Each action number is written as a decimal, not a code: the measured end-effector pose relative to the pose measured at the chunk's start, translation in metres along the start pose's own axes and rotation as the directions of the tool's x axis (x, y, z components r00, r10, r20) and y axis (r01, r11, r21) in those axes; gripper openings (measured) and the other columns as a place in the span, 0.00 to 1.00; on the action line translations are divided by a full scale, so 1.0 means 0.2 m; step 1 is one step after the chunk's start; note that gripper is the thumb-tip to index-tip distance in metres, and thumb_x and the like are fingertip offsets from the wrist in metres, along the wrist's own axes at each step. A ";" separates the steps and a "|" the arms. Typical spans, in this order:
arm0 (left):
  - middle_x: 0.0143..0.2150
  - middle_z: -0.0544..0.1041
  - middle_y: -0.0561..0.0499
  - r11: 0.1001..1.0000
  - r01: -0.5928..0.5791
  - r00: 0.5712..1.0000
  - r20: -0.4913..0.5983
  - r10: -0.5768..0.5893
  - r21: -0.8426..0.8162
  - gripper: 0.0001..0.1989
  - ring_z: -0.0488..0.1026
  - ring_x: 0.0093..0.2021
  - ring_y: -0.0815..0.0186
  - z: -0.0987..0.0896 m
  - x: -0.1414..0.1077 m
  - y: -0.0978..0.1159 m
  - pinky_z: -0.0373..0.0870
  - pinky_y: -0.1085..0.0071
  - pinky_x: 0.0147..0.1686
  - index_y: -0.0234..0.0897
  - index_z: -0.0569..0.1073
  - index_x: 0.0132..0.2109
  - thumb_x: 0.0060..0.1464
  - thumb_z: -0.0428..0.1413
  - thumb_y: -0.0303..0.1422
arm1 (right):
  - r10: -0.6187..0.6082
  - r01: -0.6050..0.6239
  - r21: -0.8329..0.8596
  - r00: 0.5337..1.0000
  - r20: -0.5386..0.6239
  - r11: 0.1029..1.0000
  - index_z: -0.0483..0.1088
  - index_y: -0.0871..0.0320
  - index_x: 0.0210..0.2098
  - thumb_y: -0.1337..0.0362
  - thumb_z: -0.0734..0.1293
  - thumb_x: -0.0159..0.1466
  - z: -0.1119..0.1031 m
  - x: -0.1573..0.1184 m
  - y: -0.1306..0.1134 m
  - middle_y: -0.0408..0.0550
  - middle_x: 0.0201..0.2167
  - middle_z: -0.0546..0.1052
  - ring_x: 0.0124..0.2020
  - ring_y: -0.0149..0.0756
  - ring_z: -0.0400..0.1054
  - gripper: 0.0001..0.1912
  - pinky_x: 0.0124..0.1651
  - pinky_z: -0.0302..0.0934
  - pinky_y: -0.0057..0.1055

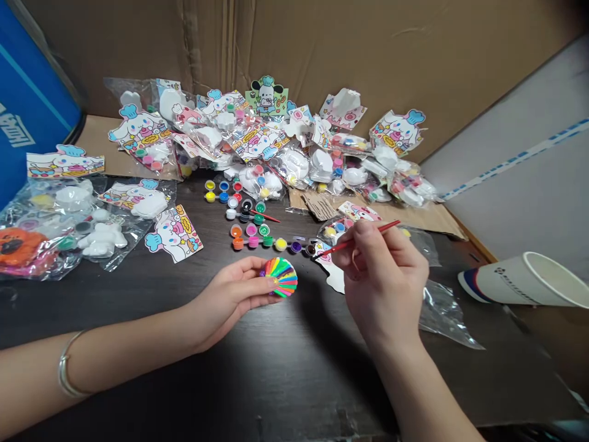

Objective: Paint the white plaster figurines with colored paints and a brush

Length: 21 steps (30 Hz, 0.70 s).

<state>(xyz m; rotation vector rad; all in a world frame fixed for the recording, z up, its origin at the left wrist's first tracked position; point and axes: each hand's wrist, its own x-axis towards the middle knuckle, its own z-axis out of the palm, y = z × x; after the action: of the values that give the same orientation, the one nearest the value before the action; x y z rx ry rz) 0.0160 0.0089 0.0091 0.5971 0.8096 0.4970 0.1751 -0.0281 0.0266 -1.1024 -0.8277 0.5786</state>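
Observation:
Between the thumb and fingers of my left hand [237,285] is a small shell-shaped figure [286,279], painted in rainbow stripes that fan out across its face. My right hand [386,270] pinches a thin red paintbrush [338,247], its tip pointing left, apart from the shell and close to the paint pots. Open pots of paint lie in strips behind the hands: an orange pot [237,242], a yellow pot [281,244] and a purple pot [296,247] among them. A second red paintbrush [267,216] rests across the back strips, by the black pot [247,209].
Clear bags of white figures [294,162] are heaped along the cardboard wall [322,49]. More bags [59,215] lie at the left, near a printed card [175,234]. A paper cup [519,279] stands at the right, beside an opened plastic bag [446,316].

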 end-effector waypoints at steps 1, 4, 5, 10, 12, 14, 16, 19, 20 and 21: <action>0.35 0.79 0.50 1.000 -0.003 1.000 0.001 0.003 0.000 0.09 0.75 0.35 0.70 0.00 0.00 0.00 0.70 0.74 0.39 0.33 0.76 0.35 0.44 0.65 0.25 | 0.005 -0.005 0.014 1.000 -0.001 1.000 0.69 0.59 0.21 0.58 0.73 0.55 0.00 0.00 0.00 0.38 0.16 0.67 0.16 0.21 0.59 0.14 0.16 0.51 0.18; 0.33 0.78 0.51 1.000 -0.010 1.000 0.000 0.010 0.007 0.09 0.75 0.35 0.71 -0.01 0.01 -0.01 0.70 0.74 0.41 0.33 0.75 0.35 0.44 0.64 0.22 | 0.007 -0.008 0.044 1.000 0.017 0.999 0.69 0.58 0.22 0.58 0.73 0.55 0.00 0.01 0.00 0.38 0.16 0.68 0.17 0.21 0.60 0.13 0.15 0.51 0.17; 0.32 0.78 0.52 1.000 -0.009 1.000 0.000 0.009 0.009 0.09 0.75 0.34 0.71 -0.01 0.01 -0.01 0.70 0.74 0.41 0.33 0.75 0.34 0.43 0.64 0.22 | 0.008 -0.009 0.048 1.000 0.030 0.999 0.70 0.57 0.22 0.58 0.73 0.55 0.00 0.00 0.00 0.38 0.17 0.68 0.17 0.21 0.60 0.12 0.16 0.52 0.17; 0.32 0.78 0.52 1.000 -0.001 1.000 0.016 0.001 0.002 0.10 0.76 0.35 0.70 0.00 0.00 -0.01 0.70 0.72 0.43 0.33 0.74 0.34 0.42 0.65 0.23 | 0.013 -0.014 0.018 0.997 0.071 1.000 0.72 0.57 0.25 0.55 0.73 0.54 0.02 0.00 -0.01 0.40 0.22 0.72 0.19 0.22 0.62 0.12 0.17 0.56 0.18; 0.31 0.78 0.52 1.000 -0.002 1.000 0.014 0.002 -0.002 0.11 0.75 0.35 0.70 0.00 0.00 0.00 0.69 0.71 0.44 0.33 0.73 0.34 0.41 0.66 0.25 | 0.028 -0.029 0.006 0.996 0.084 1.000 0.72 0.57 0.25 0.54 0.73 0.54 0.03 0.00 -0.01 0.40 0.20 0.71 0.18 0.22 0.62 0.13 0.18 0.56 0.17; 0.30 0.77 0.53 1.000 -0.005 1.000 0.003 0.005 0.003 0.12 0.74 0.33 0.70 0.01 -0.01 0.00 0.69 0.71 0.42 0.33 0.72 0.33 0.39 0.66 0.26 | 0.058 -0.058 0.001 0.994 0.093 0.998 0.72 0.57 0.25 0.53 0.73 0.53 0.03 0.00 0.00 0.40 0.19 0.70 0.19 0.22 0.61 0.14 0.19 0.56 0.17; 0.29 0.76 0.55 1.000 -0.013 1.000 -0.004 0.013 0.019 0.14 0.73 0.32 0.71 0.01 -0.01 0.00 0.67 0.72 0.40 0.33 0.72 0.32 0.37 0.67 0.26 | 0.084 -0.084 0.001 0.992 0.095 0.996 0.72 0.57 0.24 0.52 0.74 0.53 0.02 0.00 0.00 0.40 0.19 0.71 0.19 0.22 0.61 0.14 0.20 0.57 0.17; 0.27 0.75 0.55 0.997 -0.041 0.999 0.007 0.041 0.065 0.15 0.70 0.30 0.72 0.01 0.00 -0.01 0.66 0.72 0.38 0.33 0.71 0.33 0.36 0.67 0.27 | 0.088 -0.087 -0.010 0.992 0.087 0.996 0.72 0.57 0.24 0.53 0.73 0.53 0.02 0.00 0.02 0.40 0.19 0.71 0.19 0.22 0.61 0.14 0.20 0.57 0.18; 0.27 0.75 0.56 0.994 -0.057 0.998 0.020 0.056 0.088 0.15 0.70 0.29 0.72 0.01 0.00 -0.02 0.65 0.72 0.37 0.33 0.71 0.32 0.35 0.67 0.28 | 0.082 -0.081 -0.021 0.993 0.084 0.997 0.72 0.57 0.24 0.53 0.73 0.54 0.03 0.01 0.03 0.39 0.19 0.71 0.18 0.22 0.61 0.14 0.19 0.57 0.18; 0.26 0.74 0.56 0.991 -0.075 0.997 0.036 0.071 0.114 0.15 0.69 0.29 0.72 0.01 0.00 -0.02 0.64 0.71 0.37 0.34 0.70 0.32 0.35 0.67 0.28 | 0.074 -0.071 -0.038 0.993 0.088 0.997 0.72 0.57 0.24 0.54 0.72 0.55 0.04 0.02 0.03 0.39 0.19 0.71 0.18 0.22 0.61 0.13 0.19 0.56 0.18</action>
<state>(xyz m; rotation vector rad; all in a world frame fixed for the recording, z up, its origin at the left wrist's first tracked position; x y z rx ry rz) 0.0180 0.0041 0.0076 0.7421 0.7919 0.5087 0.1706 -0.0189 0.0228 -1.1487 -0.8806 0.6805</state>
